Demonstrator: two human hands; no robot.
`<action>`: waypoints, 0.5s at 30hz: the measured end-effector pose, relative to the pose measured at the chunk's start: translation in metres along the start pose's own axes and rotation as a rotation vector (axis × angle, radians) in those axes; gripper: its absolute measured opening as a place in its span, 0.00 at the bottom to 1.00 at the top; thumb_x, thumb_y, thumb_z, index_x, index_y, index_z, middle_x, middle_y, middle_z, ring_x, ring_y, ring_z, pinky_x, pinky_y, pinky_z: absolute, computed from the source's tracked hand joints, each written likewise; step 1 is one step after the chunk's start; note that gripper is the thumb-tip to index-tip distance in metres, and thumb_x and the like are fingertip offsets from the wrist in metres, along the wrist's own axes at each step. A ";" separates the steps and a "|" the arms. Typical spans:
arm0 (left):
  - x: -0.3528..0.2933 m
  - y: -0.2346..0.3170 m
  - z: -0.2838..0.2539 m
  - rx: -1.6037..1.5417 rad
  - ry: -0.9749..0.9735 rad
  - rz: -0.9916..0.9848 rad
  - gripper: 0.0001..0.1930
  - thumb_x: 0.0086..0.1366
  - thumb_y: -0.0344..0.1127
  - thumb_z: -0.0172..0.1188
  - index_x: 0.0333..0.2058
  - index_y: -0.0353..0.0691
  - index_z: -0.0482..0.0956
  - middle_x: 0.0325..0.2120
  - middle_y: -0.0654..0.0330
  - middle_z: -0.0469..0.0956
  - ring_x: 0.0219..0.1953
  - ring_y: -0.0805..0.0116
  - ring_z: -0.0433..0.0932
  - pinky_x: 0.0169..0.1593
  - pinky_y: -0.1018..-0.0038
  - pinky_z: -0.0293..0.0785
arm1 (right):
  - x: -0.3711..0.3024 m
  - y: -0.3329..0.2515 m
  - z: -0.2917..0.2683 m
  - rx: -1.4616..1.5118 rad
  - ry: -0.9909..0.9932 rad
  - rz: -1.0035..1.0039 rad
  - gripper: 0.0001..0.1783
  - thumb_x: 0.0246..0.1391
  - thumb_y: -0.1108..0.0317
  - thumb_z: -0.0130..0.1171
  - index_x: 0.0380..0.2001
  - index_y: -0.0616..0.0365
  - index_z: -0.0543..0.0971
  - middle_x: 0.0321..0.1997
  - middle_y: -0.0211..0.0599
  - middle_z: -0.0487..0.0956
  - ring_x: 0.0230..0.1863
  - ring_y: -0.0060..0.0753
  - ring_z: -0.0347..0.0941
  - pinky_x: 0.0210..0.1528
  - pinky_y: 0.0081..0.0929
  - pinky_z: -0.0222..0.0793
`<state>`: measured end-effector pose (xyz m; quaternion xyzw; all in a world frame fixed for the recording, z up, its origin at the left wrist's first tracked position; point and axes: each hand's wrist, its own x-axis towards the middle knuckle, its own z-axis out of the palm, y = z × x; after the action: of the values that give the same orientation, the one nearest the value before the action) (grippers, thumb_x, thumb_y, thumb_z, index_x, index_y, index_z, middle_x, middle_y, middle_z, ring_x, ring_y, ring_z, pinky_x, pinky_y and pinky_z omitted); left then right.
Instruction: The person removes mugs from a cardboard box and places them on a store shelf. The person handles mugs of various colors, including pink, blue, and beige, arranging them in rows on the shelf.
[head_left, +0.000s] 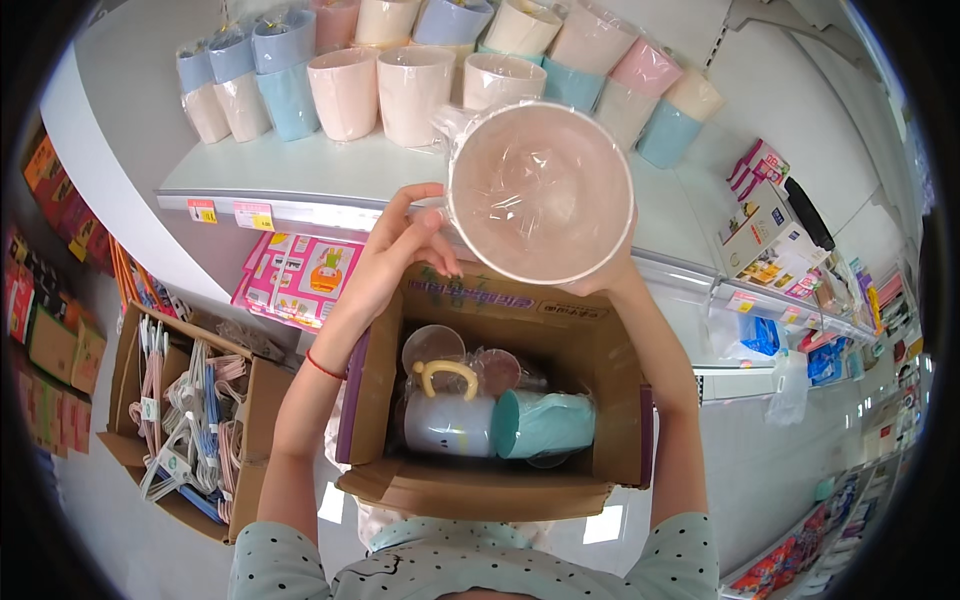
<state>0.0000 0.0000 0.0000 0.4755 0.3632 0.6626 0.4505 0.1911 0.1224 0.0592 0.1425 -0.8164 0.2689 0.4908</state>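
Observation:
A large pale pink mug [540,200] in clear plastic wrap is held up over an open cardboard box [500,490], its mouth toward me. My right hand [612,268] is closed around the mug's lower right side, partly hidden behind it. My left hand [402,240] meets the mug's left wall with thumb and bent index finger; its other fingers hang loosely. In the box lie a lilac mug [450,425] with a yellow handle [448,376], a turquoise cup [545,424] on its side and other wrapped cups.
A white shelf [300,170] ahead carries rows of wrapped pastel cups [415,95], some stacked. Flat pink packages [300,275] sit below it. At left stands a carton [255,420] of hangers [185,420]. A boxed item [765,225] is on the shelf at right.

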 end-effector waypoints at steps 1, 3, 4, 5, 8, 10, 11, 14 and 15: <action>0.002 0.001 0.002 0.042 -0.023 0.004 0.16 0.69 0.35 0.50 0.52 0.34 0.65 0.29 0.54 0.81 0.27 0.71 0.79 0.33 0.80 0.74 | 0.001 0.000 0.001 0.001 0.034 -0.020 0.59 0.31 0.65 0.78 0.64 0.62 0.52 0.67 0.51 0.60 0.65 0.45 0.62 0.64 0.38 0.58; 0.001 0.001 0.002 0.147 -0.103 -0.018 0.11 0.69 0.33 0.50 0.46 0.34 0.70 0.28 0.56 0.80 0.26 0.73 0.78 0.31 0.81 0.74 | -0.001 0.001 0.001 -0.074 0.092 -0.057 0.57 0.31 0.67 0.78 0.63 0.62 0.53 0.65 0.50 0.62 0.63 0.44 0.63 0.63 0.37 0.60; -0.001 0.000 -0.001 0.208 -0.160 -0.044 0.09 0.69 0.32 0.50 0.43 0.34 0.72 0.28 0.57 0.80 0.26 0.74 0.78 0.30 0.81 0.74 | -0.004 0.001 0.002 -0.151 0.116 -0.074 0.57 0.31 0.68 0.77 0.63 0.62 0.53 0.64 0.49 0.62 0.63 0.43 0.63 0.62 0.36 0.61; -0.003 -0.001 -0.002 0.267 -0.221 -0.070 0.08 0.68 0.31 0.51 0.40 0.34 0.74 0.28 0.57 0.80 0.26 0.74 0.78 0.30 0.81 0.74 | -0.006 0.003 -0.001 -0.211 0.147 -0.061 0.57 0.31 0.68 0.77 0.62 0.62 0.53 0.63 0.48 0.62 0.62 0.42 0.63 0.61 0.36 0.61; -0.003 -0.001 0.004 0.290 -0.329 -0.077 0.03 0.66 0.27 0.54 0.34 0.36 0.77 0.27 0.61 0.80 0.30 0.75 0.80 0.29 0.81 0.74 | -0.011 0.015 -0.004 -0.343 0.276 0.052 0.57 0.31 0.69 0.77 0.62 0.62 0.52 0.62 0.46 0.61 0.61 0.39 0.63 0.60 0.36 0.62; 0.000 -0.003 0.007 0.379 -0.460 -0.072 0.03 0.64 0.24 0.55 0.33 0.37 0.77 0.27 0.64 0.80 0.32 0.76 0.81 0.28 0.83 0.74 | -0.013 0.024 -0.006 -0.282 0.365 0.134 0.57 0.31 0.69 0.77 0.62 0.61 0.52 0.61 0.45 0.60 0.62 0.38 0.62 0.60 0.36 0.61; 0.003 -0.003 0.012 0.491 -0.541 -0.079 0.02 0.63 0.25 0.57 0.33 0.36 0.77 0.26 0.63 0.80 0.30 0.78 0.81 0.28 0.84 0.73 | -0.013 0.028 -0.008 -0.253 0.411 0.174 0.57 0.31 0.69 0.77 0.62 0.61 0.51 0.61 0.45 0.59 0.62 0.38 0.61 0.61 0.36 0.61; 0.029 0.014 0.040 0.908 -0.955 -0.068 0.07 0.63 0.32 0.57 0.34 0.34 0.78 0.24 0.58 0.80 0.29 0.71 0.81 0.31 0.75 0.76 | -0.018 0.040 -0.017 -0.276 0.526 0.222 0.57 0.31 0.70 0.76 0.62 0.62 0.51 0.60 0.44 0.59 0.61 0.38 0.61 0.61 0.36 0.61; 0.037 0.018 0.057 1.035 -1.070 -0.048 0.08 0.62 0.34 0.58 0.34 0.34 0.79 0.24 0.57 0.80 0.29 0.67 0.81 0.32 0.72 0.76 | -0.020 0.041 -0.022 -0.334 0.531 0.247 0.56 0.31 0.70 0.76 0.62 0.62 0.52 0.60 0.43 0.60 0.61 0.38 0.61 0.61 0.36 0.61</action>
<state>0.0449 0.0321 0.0433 0.8765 0.3701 0.0751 0.2986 0.1965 0.1679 0.0382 -0.1149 -0.7041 0.2168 0.6664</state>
